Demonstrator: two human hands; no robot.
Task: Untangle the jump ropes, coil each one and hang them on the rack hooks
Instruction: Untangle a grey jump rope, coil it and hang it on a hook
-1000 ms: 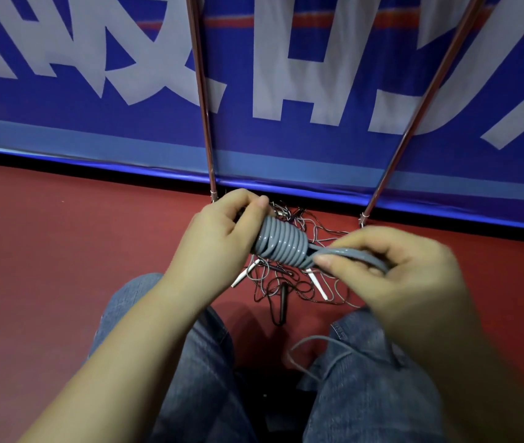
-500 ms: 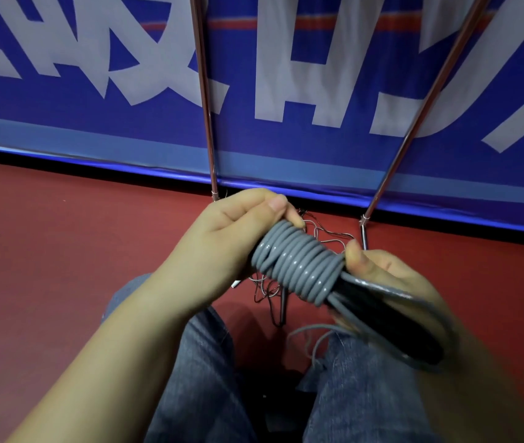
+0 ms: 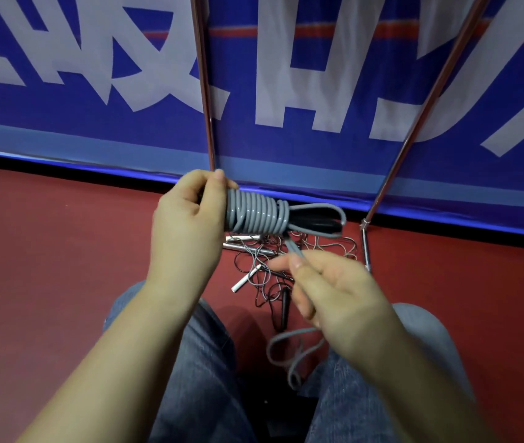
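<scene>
Head view takes in, largest first, the blue banner [image 3: 286, 91] along the back wall and the red floor [image 3: 46, 266], with two slanted metal rack poles [image 3: 204, 91] rising in front of the banner; no hooks show in the frame. Below, the person's jeans-clad knees [image 3: 203, 362] frame the work. The left hand [image 3: 187, 225] grips one end of the grey jump rope [image 3: 254, 214], its fingers curled round the black handles under a tight stack of wraps. The right hand [image 3: 334, 292] pinches the free tail of that rope between thumb and forefinger, just below the bundle, while the slack loops down between the knees. This rope looks nearly coiled, with a short tail left to wind or tuck. On the floor beyond, a tangle of thin ropes [image 3: 273, 266] and loose handles awaits sorting, and nothing appears hung yet.
</scene>
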